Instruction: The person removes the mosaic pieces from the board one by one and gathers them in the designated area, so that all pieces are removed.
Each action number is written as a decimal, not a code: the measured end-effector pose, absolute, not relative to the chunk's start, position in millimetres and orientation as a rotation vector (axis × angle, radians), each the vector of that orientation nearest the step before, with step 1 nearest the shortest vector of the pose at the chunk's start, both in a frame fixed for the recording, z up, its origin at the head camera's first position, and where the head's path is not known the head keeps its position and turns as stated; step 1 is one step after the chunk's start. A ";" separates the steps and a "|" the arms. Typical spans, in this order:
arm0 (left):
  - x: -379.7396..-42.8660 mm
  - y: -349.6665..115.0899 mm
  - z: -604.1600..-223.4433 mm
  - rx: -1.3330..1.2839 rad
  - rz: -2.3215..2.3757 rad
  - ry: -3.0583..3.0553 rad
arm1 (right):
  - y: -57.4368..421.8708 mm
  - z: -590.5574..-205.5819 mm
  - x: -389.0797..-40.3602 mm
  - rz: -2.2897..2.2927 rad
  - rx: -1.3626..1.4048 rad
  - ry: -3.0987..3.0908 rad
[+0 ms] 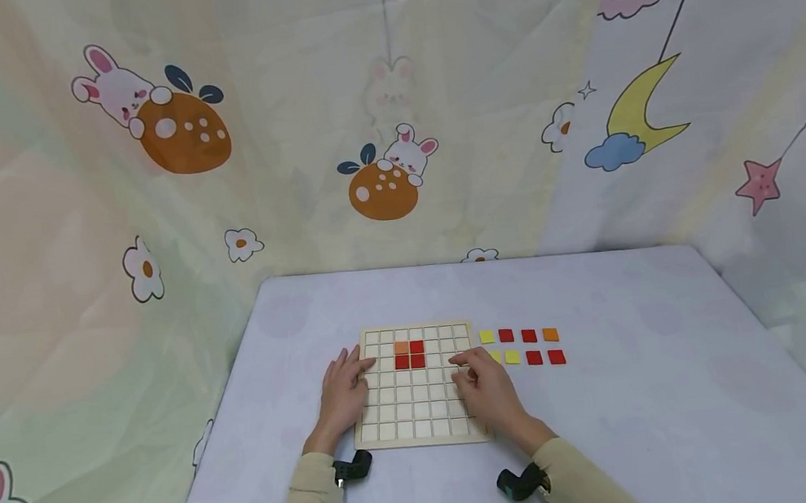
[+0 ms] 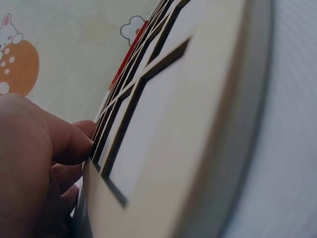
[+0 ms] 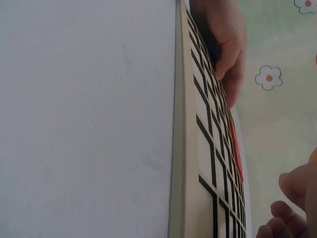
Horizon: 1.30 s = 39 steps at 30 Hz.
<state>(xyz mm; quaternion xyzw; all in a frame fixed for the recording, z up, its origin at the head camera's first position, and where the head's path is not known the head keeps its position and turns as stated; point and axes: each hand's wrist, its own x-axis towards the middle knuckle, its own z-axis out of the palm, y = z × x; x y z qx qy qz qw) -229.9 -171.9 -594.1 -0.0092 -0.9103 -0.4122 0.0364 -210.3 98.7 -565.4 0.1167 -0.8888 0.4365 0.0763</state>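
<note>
A wooden grid board [image 1: 425, 433] with white cells lies on the table. One orange tile [image 1: 402, 347] and three red tiles [image 1: 417, 354] sit in its upper middle cells. My left hand [image 1: 352, 371] rests on the board's left edge with relaxed fingers; the left wrist view shows those fingers [image 2: 69, 144] against the board's rim [image 2: 198, 129]. My right hand [image 1: 463, 366] lies on the board's right side, fingers stretched leftward over the cells and holding nothing that I can see. In the right wrist view the board [image 3: 184, 148] appears edge-on, with my fingertips [image 3: 292, 188] at the right.
Loose tiles lie in two rows just right of the board: yellow [image 1: 486, 337], red [image 1: 528, 336] and orange [image 1: 550, 334]. The pale tablecloth [image 1: 646, 390] is bordered by cartoon-print curtains [image 1: 113, 233] behind and on both sides.
</note>
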 end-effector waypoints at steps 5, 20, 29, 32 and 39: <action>-229.6 -172.7 -594.3 -0.058 -1.259 -2.787 | 88.1 -569.1 -210.7 1.305 0.410 -2.696; -230.1 -172.3 -594.4 -0.082 -1.262 -2.780 | 72.6 -571.3 -226.4 1.224 0.546 -2.729; -230.2 -173.8 -595.9 -0.074 -1.244 -2.783 | 66.6 -574.1 -240.1 1.135 0.535 -2.774; -230.1 -173.9 -596.2 -0.071 -1.247 -2.780 | 63.2 -574.1 -243.5 1.116 0.518 -2.788; -230.0 -173.3 -595.4 -0.083 -1.256 -2.772 | 56.4 -573.2 -247.6 1.035 0.489 -2.835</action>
